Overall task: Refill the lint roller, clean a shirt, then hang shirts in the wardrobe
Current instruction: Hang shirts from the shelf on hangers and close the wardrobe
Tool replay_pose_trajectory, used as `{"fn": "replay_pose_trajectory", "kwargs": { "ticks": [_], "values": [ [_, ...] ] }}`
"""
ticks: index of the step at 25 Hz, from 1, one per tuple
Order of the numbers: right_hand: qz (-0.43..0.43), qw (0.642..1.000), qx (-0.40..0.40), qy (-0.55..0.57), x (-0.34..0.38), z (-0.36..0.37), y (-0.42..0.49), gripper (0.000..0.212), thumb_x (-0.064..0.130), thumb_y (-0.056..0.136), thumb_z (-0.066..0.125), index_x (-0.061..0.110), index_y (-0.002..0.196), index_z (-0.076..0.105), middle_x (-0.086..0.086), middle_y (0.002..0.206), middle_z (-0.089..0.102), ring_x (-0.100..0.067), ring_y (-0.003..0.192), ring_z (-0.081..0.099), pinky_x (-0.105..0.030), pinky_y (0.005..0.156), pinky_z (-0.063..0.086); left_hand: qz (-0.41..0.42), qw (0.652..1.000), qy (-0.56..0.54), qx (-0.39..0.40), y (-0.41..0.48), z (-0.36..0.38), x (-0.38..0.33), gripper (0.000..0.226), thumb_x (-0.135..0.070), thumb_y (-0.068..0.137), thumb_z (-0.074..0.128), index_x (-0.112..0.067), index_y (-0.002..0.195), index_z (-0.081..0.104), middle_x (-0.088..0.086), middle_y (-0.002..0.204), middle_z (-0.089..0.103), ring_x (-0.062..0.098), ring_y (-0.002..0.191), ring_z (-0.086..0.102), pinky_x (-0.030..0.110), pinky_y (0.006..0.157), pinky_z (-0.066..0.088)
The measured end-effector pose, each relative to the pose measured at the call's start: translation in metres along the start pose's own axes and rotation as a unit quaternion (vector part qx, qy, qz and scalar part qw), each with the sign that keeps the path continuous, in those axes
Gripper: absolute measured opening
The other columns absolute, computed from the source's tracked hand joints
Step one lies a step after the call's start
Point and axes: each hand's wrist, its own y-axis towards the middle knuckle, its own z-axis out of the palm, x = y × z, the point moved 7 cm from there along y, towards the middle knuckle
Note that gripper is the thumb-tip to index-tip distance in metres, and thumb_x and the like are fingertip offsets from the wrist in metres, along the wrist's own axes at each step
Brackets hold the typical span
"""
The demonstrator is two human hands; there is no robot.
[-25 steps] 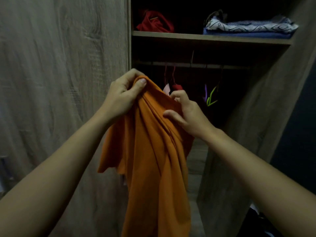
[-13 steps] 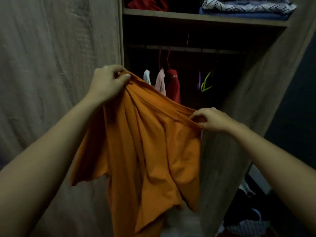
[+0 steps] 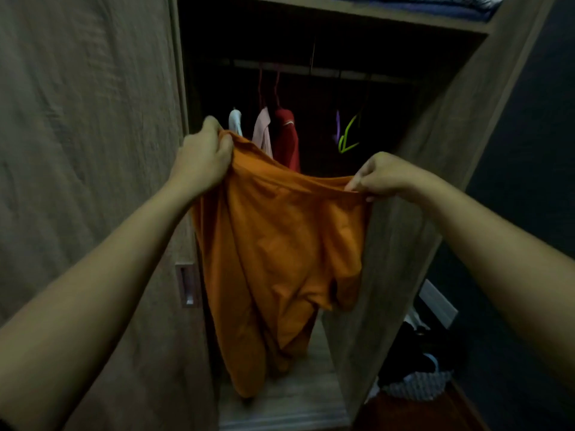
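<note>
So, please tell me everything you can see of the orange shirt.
The orange shirt is plain, of soft thin cloth with no print visible. It hangs in the air before the open wardrobe, stretched between both hands: the left hand grips one top edge in a fist, higher up, and the right hand pinches the other. The top edge sags between them. Below, the cloth falls in loose folds. It is on no hanger, and whether it touches anything else cannot be told.
</note>
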Motion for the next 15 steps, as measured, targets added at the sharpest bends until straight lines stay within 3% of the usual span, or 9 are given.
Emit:
{"fn": "replay_pose_trajectory", "kwargs": {
  "ticks": [2, 4, 6, 8, 10, 11, 13, 15],
  "values": [
    [0.002, 0.99, 0.069, 0.119, 0.017, 0.012, -0.007, 0.015, 0.007, 0.087, 0.059, 0.006, 0.078, 0.071, 0.002, 0.057, 0.062, -0.002, 0.046, 0.055, -0.01, 0.04, 0.044, 0.01, 0.998, 0.062, 0.018, -0.004, 0.022, 0.005, 0.028, -0.031, 0.095, 0.043, -0.009, 0.113, 0.047, 0.014, 0.094, 0.056, 0.036, 0.089, 0.057, 0.04, 0.07, 0.045],
    [0.036, 0.97, 0.074, 0.23, 0.022, 0.02, -0.007, 0.025, 0.003, 0.091, 0.051, 0.008, 0.074, 0.069, 0.005, 0.054, 0.062, 0.0, 0.035, 0.052, -0.006, 0.035, 0.04, 0.002, 0.997, 0.071, -0.018, -0.013, 0.034, 0.009, 0.031, -0.031, 0.093, 0.048, -0.008, 0.113, 0.049, 0.017, 0.104, 0.056, 0.037, 0.098, 0.055, 0.041, 0.075, 0.045],
    [0.071, 0.936, 0.065, 0.339, 0.022, 0.035, -0.001, 0.022, -0.001, 0.092, 0.045, -0.003, 0.094, 0.067, -0.001, 0.073, 0.062, -0.005, 0.043, 0.055, -0.006, 0.036, 0.042, -0.04, 0.995, -0.092, -0.008, -0.04, 0.053, 0.004, 0.032, -0.043, 0.093, 0.046, -0.012, 0.094, 0.054, 0.009, 0.088, 0.06, 0.027, 0.083, 0.061, 0.032, 0.066, 0.047],
    [0.105, 0.892, 0.055, 0.437, 0.02, 0.058, 0.005, 0.022, -0.006, 0.089, 0.048, -0.013, 0.105, 0.061, -0.009, 0.092, 0.06, -0.011, 0.062, 0.055, -0.008, 0.041, 0.047, -0.079, 0.969, -0.206, 0.114, -0.079, 0.095, -0.012, 0.043, -0.06, 0.087, 0.042, -0.019, 0.088, 0.055, 0.002, 0.079, 0.062, 0.019, 0.073, 0.062, 0.031, 0.065, 0.051],
    [0.118, 0.86, 0.044, 0.495, 0.022, 0.073, 0.009, 0.009, -0.009, 0.086, 0.053, -0.013, 0.088, 0.061, -0.015, 0.094, 0.058, -0.014, 0.069, 0.055, -0.012, 0.047, 0.052, -0.057, 0.96, -0.197, 0.19, -0.106, 0.125, -0.027, 0.037, -0.058, 0.085, 0.05, -0.023, 0.096, 0.055, -0.002, 0.081, 0.062, 0.014, 0.072, 0.062, 0.026, 0.065, 0.052],
    [0.115, 0.853, 0.044, 0.507, 0.023, 0.075, 0.008, 0.007, -0.008, 0.086, 0.055, -0.011, 0.082, 0.06, -0.013, 0.088, 0.058, -0.014, 0.07, 0.056, -0.014, 0.05, 0.053, -0.055, 0.965, -0.193, 0.168, -0.105, 0.128, -0.026, 0.027, -0.047, 0.088, 0.054, -0.021, 0.097, 0.056, -0.003, 0.079, 0.061, 0.012, 0.068, 0.06, 0.021, 0.061, 0.051],
    [0.059, 0.876, 0.049, 0.476, 0.023, 0.066, 0.008, 0.014, 0.001, 0.084, 0.062, -0.009, 0.094, 0.063, -0.008, 0.081, 0.06, -0.012, 0.074, 0.06, -0.013, 0.054, 0.055, -0.077, 0.966, -0.226, 0.099, -0.087, 0.116, -0.017, 0.012, -0.023, 0.094, 0.052, -0.017, 0.092, 0.061, 0.0, 0.071, 0.059, 0.012, 0.059, 0.057, 0.017, 0.053, 0.047],
    [-0.046, 0.951, 0.066, 0.3, 0.019, 0.056, 0.006, 0.029, 0.019, 0.079, 0.072, 0.006, 0.104, 0.067, -0.002, 0.086, 0.066, -0.01, 0.081, 0.063, -0.017, 0.067, 0.055, -0.074, 0.962, -0.255, 0.059, -0.064, 0.094, -0.021, 0.017, -0.017, 0.095, 0.047, -0.014, 0.09, 0.063, 0.001, 0.071, 0.06, 0.012, 0.062, 0.06, 0.02, 0.06, 0.049]
  ]
}}
